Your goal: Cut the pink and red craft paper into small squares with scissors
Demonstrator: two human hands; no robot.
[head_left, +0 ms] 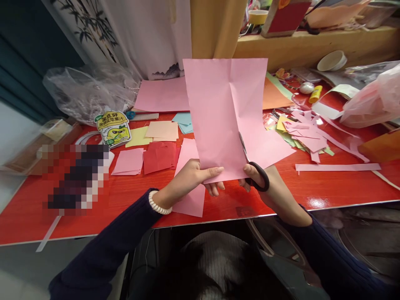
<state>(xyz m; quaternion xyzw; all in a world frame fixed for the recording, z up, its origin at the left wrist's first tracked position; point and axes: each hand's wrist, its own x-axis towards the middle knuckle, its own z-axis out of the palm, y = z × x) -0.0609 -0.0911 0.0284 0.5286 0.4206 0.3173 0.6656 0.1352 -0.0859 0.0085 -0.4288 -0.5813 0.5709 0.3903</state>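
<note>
Pinching creased pink paper (215, 121) — left grip (194, 176) clamped on it, right grip (274, 187) around black-looped scissors (261, 168)

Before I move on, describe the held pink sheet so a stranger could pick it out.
Over the red table, find the left hand with its cream coiled bracelet. It holds the sheet by the lower edge. Unlike the pink papers lying around, this one is raised, with scissors at it.
</note>
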